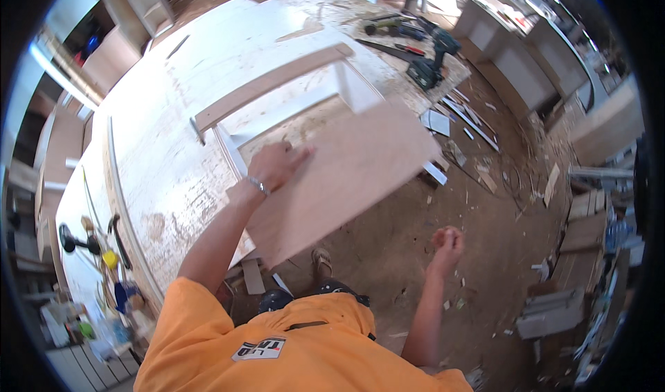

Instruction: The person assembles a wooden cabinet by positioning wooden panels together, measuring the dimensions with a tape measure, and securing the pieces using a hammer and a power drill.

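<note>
Lying across board (353, 167) edge, L hand (275, 166) w/ 1 digit out, grip unclear; R hand (448, 248) well apart, fingers curled.

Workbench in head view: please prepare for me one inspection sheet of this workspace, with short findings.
Surface: white worktop, scuffed and marked.
Job's things: brown panel overlaps the white open box in this view; contact unclear.
Clutter: green power drill among tools on the worktop's far right; offcuts on the floor.
Hands: left hand on the panel; right hand above the floor, nothing seen held.
Cables: none identifiable with certainty.
Surroundings: open cabinets at right.
</note>
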`<state>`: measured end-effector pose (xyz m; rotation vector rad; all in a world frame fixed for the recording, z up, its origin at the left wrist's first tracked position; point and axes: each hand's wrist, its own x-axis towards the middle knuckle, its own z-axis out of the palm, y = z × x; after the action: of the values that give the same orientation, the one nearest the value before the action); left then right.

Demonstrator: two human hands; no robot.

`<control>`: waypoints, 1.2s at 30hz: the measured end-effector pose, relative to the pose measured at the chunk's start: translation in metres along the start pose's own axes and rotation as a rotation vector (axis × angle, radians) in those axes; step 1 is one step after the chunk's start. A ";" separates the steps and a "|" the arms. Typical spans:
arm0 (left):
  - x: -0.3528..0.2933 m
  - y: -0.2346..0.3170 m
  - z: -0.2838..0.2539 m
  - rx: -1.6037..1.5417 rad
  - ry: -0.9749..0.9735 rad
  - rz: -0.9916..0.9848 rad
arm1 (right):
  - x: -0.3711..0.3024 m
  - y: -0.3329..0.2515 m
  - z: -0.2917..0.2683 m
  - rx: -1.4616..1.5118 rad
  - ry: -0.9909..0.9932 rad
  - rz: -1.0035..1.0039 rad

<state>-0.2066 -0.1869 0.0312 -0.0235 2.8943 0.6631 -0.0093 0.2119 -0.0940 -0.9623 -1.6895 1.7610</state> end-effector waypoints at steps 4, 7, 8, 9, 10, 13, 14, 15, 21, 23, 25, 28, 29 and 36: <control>-0.099 -0.037 -0.002 -0.107 -0.066 -0.166 | 0.004 -0.038 0.043 -0.341 -0.235 -0.093; -0.151 -0.052 -0.007 -0.102 -0.052 -0.197 | 0.002 -0.008 0.035 -0.543 -0.578 0.167; -0.172 -0.060 -0.011 -0.095 -0.052 -0.222 | -0.025 -0.021 0.036 -0.535 -0.631 0.180; -0.194 -0.071 -0.019 -0.097 -0.022 -0.258 | -0.051 -0.037 0.037 -0.524 -0.680 0.198; -0.214 -0.080 -0.024 -0.103 0.008 -0.285 | -0.070 -0.053 0.041 -0.545 -0.755 0.163; -0.274 -0.113 -0.039 -0.097 0.113 -0.420 | -0.125 -0.082 0.048 -0.576 -0.981 0.087; -0.294 -0.124 -0.047 -0.094 0.157 -0.476 | -0.140 -0.088 0.056 -0.577 -1.075 0.070; -0.312 -0.139 -0.052 -0.084 0.158 -0.495 | -0.155 -0.090 0.063 -0.579 -1.171 0.055; -0.324 -0.254 -0.059 0.047 0.309 -0.437 | -0.213 -0.033 0.121 -0.234 -1.318 -0.038; -0.336 -0.293 -0.057 0.084 0.394 -0.480 | -0.236 -0.012 0.153 -0.176 -1.371 -0.011; -0.340 -0.321 -0.051 0.135 0.481 -0.522 | -0.258 0.005 0.181 -0.095 -1.408 -0.045; -0.337 -0.340 -0.047 0.046 0.586 -0.670 | -0.274 0.002 0.214 -0.149 -1.439 0.041; -0.331 -0.323 -0.052 -0.032 0.561 -0.726 | -0.272 -0.007 0.213 -0.179 -1.419 0.049; -0.322 -0.291 -0.039 -0.005 0.591 -0.623 | -0.263 0.006 0.220 -0.150 -1.476 0.026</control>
<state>0.1200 -0.4730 -0.0047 -1.2529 3.1114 0.6061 -0.0181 -0.1305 -0.0682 0.5698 -2.5531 2.5746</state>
